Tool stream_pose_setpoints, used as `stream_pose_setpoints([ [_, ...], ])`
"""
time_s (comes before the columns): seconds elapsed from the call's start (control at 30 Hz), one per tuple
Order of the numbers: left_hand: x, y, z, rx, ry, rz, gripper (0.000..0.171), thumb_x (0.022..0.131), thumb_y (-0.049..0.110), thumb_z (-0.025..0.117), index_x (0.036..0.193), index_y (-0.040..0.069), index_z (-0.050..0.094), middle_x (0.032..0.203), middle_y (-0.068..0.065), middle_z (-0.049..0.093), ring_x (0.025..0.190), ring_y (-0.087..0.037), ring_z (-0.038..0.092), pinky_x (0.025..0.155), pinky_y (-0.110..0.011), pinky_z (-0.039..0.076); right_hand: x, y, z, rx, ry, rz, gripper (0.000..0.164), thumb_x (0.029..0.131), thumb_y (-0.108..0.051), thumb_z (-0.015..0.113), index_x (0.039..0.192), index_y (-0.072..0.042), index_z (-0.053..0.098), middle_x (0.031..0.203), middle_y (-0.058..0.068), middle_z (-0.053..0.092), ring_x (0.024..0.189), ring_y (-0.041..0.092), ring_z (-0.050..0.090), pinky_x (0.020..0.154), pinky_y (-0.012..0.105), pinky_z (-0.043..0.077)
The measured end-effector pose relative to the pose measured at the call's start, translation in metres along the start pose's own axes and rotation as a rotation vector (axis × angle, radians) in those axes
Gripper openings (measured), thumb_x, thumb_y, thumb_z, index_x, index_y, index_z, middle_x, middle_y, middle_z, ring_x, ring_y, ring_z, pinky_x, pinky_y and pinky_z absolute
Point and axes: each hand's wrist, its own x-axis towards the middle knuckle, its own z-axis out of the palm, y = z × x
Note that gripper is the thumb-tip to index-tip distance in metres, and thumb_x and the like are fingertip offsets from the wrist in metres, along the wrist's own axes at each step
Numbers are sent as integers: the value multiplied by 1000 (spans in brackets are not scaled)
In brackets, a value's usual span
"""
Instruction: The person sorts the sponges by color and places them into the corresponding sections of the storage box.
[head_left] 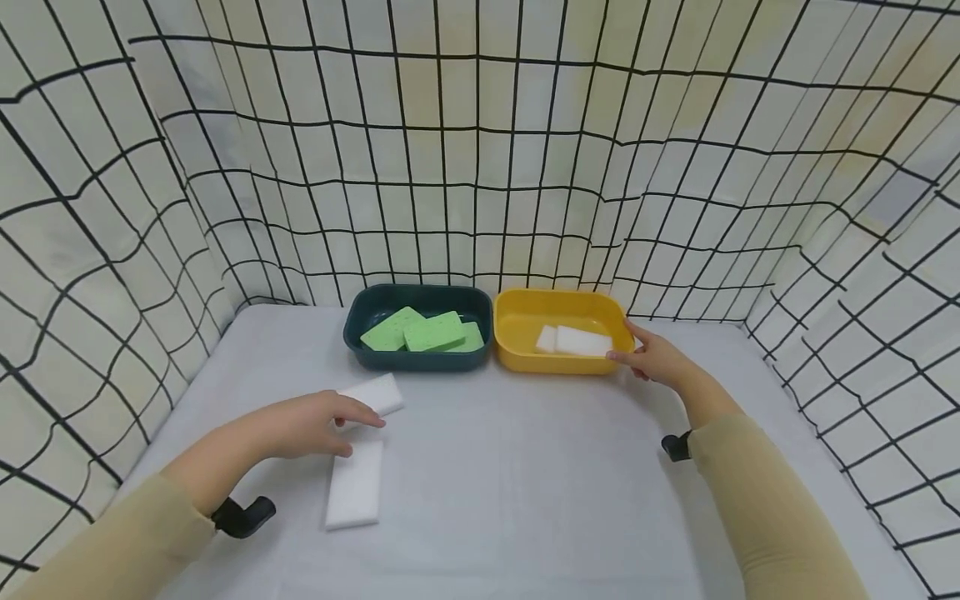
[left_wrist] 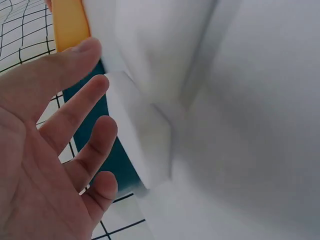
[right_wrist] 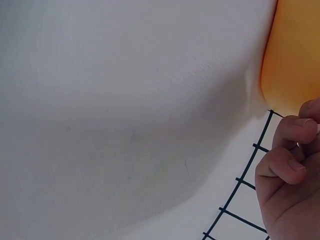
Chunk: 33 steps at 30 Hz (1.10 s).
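My left hand [head_left: 303, 425] hovers with fingers spread over two flat white sponge-like blocks. One white block [head_left: 356, 487] lies lengthwise below the fingertips; the other white block [head_left: 381, 393] lies just beyond, partly hidden by the hand. In the left wrist view, a gap shows between the left hand [left_wrist: 55, 145] and the nearest block [left_wrist: 142, 132]. At the right front corner of a yellow tray [head_left: 555, 364], my right hand [head_left: 660, 360] grips the rim, thumb in front. The tray holds white blocks [head_left: 583, 342]. Curled fingers of the right hand [right_wrist: 295, 175] show beside the tray's wall.
Left of the yellow tray and close against it stands a dark teal tray [head_left: 420, 361] with several green sponges [head_left: 435, 332]. Black grid netting [head_left: 480, 183] over pale cloth encloses the back and sides. A white cloth [head_left: 525, 500] covers the tabletop.
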Motion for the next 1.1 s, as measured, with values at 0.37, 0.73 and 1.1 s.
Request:
stream_pose_setpoints([
  [0.37, 0, -18, 18, 15, -37, 0, 54, 85, -5, 66, 124, 32, 69, 136, 4, 59, 112, -22, 53, 95, -44, 44, 1, 0, 0, -2, -4, -1, 108, 82, -69, 65, 161, -26, 6, 72, 6, 52, 67, 23, 49, 67, 31, 44],
  [0.73, 3, -16, 21, 49, -27, 57, 63, 86, -9, 55, 133, 33, 64, 137, -2, 56, 106, -21, 50, 83, -36, 40, 1, 0, -1, -6, -10, 4, 107, 82, -69, 65, 161, -27, 6, 71, 5, 52, 66, 23, 49, 67, 31, 43],
  [1.1, 7, -6, 21, 72, -72, 50, 74, 80, -18, 49, 131, 34, 65, 135, 0, 57, 112, -22, 51, 87, -39, 41, -1, -2, 0, -4, -2, 10, 107, 82, -68, 66, 161, -26, 8, 69, 5, 51, 64, 22, 48, 66, 31, 43],
])
